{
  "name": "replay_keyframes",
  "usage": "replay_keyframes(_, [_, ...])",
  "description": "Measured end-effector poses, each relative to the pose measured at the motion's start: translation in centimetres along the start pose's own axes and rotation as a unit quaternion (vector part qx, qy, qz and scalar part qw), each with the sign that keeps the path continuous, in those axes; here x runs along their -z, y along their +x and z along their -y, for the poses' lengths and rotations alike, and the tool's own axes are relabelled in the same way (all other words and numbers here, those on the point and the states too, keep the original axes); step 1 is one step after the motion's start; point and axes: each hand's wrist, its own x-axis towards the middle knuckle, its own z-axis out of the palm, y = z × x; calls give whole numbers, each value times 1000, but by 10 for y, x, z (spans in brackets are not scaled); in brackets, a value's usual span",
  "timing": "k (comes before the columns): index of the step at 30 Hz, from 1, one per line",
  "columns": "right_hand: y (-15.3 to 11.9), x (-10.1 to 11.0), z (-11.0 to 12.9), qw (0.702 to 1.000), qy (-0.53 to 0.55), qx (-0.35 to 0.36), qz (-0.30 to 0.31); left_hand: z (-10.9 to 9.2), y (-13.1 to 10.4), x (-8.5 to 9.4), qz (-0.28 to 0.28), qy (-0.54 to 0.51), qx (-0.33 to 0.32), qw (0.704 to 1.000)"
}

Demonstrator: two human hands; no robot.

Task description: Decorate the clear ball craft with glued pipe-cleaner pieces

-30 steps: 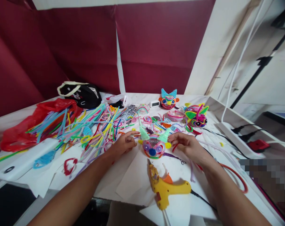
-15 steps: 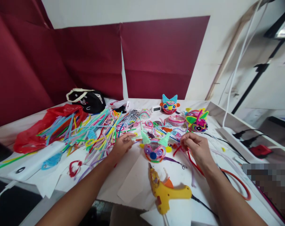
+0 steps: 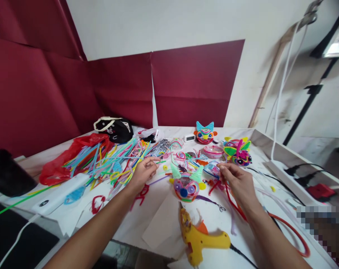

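White paper (image 3: 160,220) left room near the tabletop's (image 3: 127,229) front edge; the animal head (image 3: 189,186) sat between our half-curled left fingers (image 3: 151,160) and bunched right fingers (image 3: 228,169), any hold unclear.

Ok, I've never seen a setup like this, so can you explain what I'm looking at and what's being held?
There is no machine here: these are a person's two bare hands. Every picture comes from one camera worn on the head, looking forward and down.

On the white table, between the hands, sits a face-like figure with green ears. Nearer the wearer lies a yellow glue gun. Two more colorful figures stand farther back: one with blue ears, one with green-and-yellow pieces. At left, fuzzy sticks spill from a red bag.

The left hand shows nothing held. The right hand has its fingers bent near red fuzzy strips; I can't tell whether it grips anything.
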Motion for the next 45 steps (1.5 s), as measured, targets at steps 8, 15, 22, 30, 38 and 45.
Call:
replay_keyframes(8, [-2, -4, 0, 999, -41, 26, 20, -5, 18, 8, 14, 118, -44, 992])
replay_keyframes(15, [-11, -11, -7, 994, -86, 63, 27, -2, 75, -4, 19, 275, -114, 954])
replay_keyframes(22, [-11, -10, -7, 987, -136, 83, 8, 4, 172, -51, 66, 425, -154, 889])
replay_keyframes(30, [-11, -12, -5, 980, -166, 112, 14, 24, 222, -75, 99, 524, -115, 838])
replay_keyframes(38, [-14, -16, -1, 980, -162, 111, 18, 36, 234, -77, 102, 554, -101, 820])
replay_keyframes(45, [-15, -16, -2, 975, -183, 120, 24, 43, 247, -78, 94, 562, -84, 818])
